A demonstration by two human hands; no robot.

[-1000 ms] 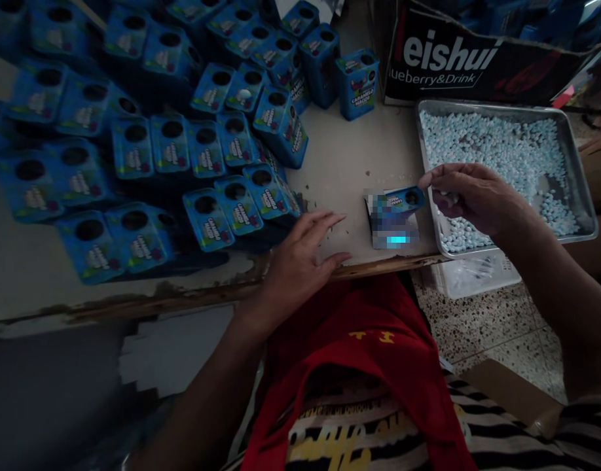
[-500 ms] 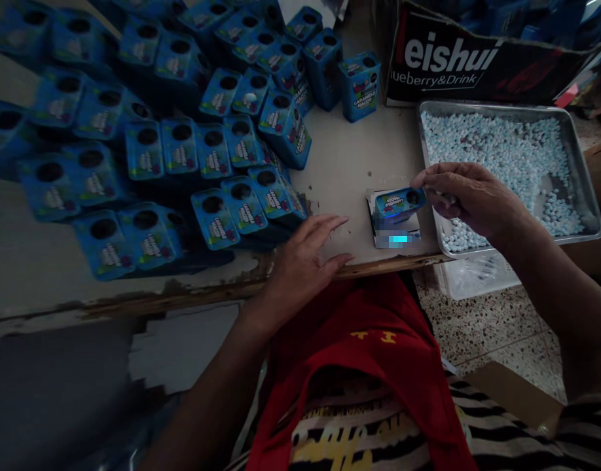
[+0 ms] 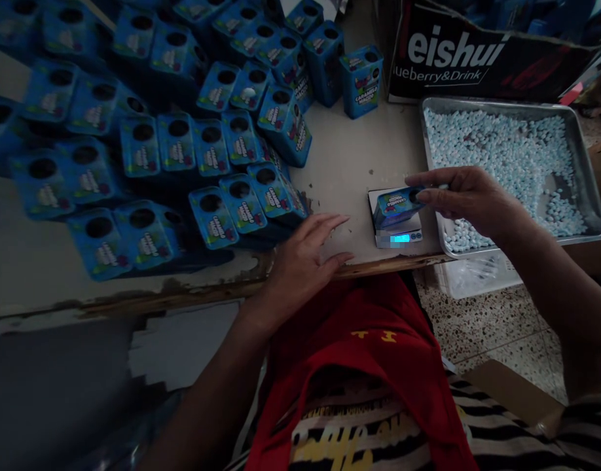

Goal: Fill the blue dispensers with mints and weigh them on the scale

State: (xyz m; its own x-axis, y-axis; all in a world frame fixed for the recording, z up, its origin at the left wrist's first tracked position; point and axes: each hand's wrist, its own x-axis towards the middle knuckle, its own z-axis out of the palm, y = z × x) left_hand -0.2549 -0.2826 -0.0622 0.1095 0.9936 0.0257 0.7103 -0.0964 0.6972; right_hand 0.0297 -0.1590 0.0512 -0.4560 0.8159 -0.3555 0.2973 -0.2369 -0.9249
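A blue candy box (image 3: 395, 204) labelled "Caramelo Macizo" stands on a small digital scale (image 3: 385, 241) with a lit display. My right hand (image 3: 470, 196) is at the box's right end, with the index finger along the far side and the thumb on the near side by the round hole. A small pale piece shows among its fingers. My left hand (image 3: 310, 252) rests at the table edge left of the scale, fingers spread, holding nothing. Right of the scale, a metal tray (image 3: 428, 147) holds many small pale-blue candies (image 3: 497, 140), partly under my right forearm.
Many blue candy boxes (image 3: 212, 219) stand in groups across the left of the table (image 3: 344, 157). A single box (image 3: 362, 85) stands farther back. Behind the tray is a black carton (image 3: 448, 59) with blue items inside. A clear plastic container (image 3: 482, 278) sits below the tray.
My right hand's fingers have gone from a pinch above the hole to straddling the box's end, index finger stretched out. My left hand has stayed in place.
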